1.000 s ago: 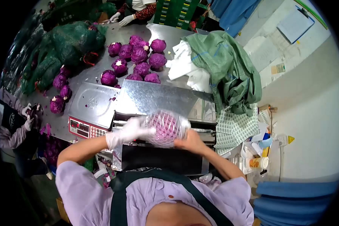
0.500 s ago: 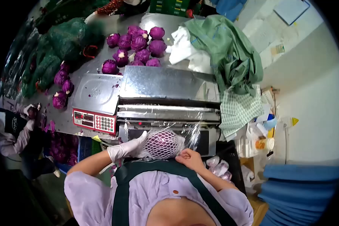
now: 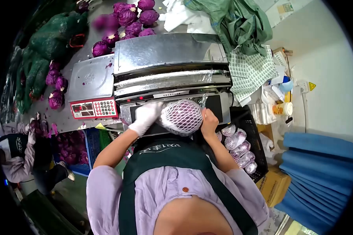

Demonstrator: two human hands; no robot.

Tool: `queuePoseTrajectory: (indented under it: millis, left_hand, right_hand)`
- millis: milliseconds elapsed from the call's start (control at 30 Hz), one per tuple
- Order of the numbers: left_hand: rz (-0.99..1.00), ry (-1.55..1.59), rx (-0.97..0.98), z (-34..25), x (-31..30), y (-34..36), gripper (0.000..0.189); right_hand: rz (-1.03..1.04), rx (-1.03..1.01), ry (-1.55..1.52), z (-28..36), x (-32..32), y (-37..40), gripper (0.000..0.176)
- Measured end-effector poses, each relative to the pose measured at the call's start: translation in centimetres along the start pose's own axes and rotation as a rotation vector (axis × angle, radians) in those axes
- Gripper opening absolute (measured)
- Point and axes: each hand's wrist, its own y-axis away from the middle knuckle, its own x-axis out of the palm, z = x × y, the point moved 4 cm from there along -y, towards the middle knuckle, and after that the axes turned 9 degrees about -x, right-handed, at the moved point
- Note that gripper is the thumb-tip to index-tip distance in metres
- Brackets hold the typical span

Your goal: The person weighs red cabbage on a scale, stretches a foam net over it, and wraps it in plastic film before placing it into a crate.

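A red cabbage (image 3: 182, 116) in a white foam net lies between my hands, over the dark plate (image 3: 215, 107) of the film-wrapping machine (image 3: 172, 80). My left hand (image 3: 147, 116), in a white glove, is closed against the cabbage's left end; its fingertips are slightly blurred. Bare and curled, my right hand (image 3: 210, 122) grips the right end of the net. A shiny strand of clear film (image 3: 204, 100) runs up from beside that hand towards the machine's rollers.
Left of the machine stands a red-and-silver scale (image 3: 92, 82). Loose red cabbages (image 3: 127, 17) and a green mesh sack (image 3: 53, 35) lie behind. A black crate (image 3: 259, 156) at my right holds several netted cabbages. At far left a co-worker's gloved hand (image 3: 31, 135) is near a cabbage.
The view has shifted, so the machine and table sit higher. Both hands and the netted cabbage have moved up and forward onto the machine's plate, and the crate shows more fully.
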Motion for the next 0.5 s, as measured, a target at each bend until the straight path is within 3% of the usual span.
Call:
queuePoseTrajectory:
  millis: [33,67,133,200,233,267,333,400,433,467,500]
  left_hand:
    - [0.103,0.174,0.051,0.2,4.4,0.5,0.018]
    - [0.25,0.518,-0.072,0.9,13.3,1.5,0.018]
    - [0.294,0.451,-0.148,-2.6,4.6,-0.6,0.023]
    - [0.342,1.126,-0.223,-2.6,5.5,-0.2,0.025]
    - [0.289,0.956,-0.003,-2.7,3.9,-0.8,0.027]
    - [0.538,1.419,-0.334,-3.0,3.7,-0.2,0.032]
    - [1.372,1.878,-0.643,-4.3,-0.6,1.8,0.039]
    - [1.606,1.771,-0.835,-4.7,-3.8,4.2,0.04]
    - [1.395,1.459,-0.774,-3.1,-2.8,5.0,0.036]
    - [1.536,1.858,-0.58,-3.4,-2.3,5.3,0.028]
    - [1.646,1.924,-0.63,-4.1,-3.0,5.0,0.026]
  right_hand:
    - [0.035,0.035,-0.004,-0.5,0.5,0.0,0.026]
    - [0.07,0.066,-0.004,-1.1,0.6,0.4,0.021]
    - [0.01,0.012,-0.104,-0.5,-0.2,0.9,0.016]
    - [-0.06,-0.007,-0.136,0.8,-1.2,1.3,0.021]
    - [-0.084,-0.075,-0.177,1.4,-1.5,1.9,0.021]
    - [-0.106,-0.137,-0.218,2.2,-1.6,2.8,0.022]
    - [-0.089,-0.345,-0.301,6.1,-4.2,2.2,0.031]
    - [-0.056,-0.492,-0.44,10.1,-9.6,-2.2,0.034]
    - [-0.088,-0.35,-0.667,9.7,-10.8,-3.8,0.035]
    - [-0.124,-0.2,-0.89,9.1,-11.5,-5.2,0.036]
    - [-0.097,-0.262,-0.812,9.6,-11.9,-7.7,0.036]
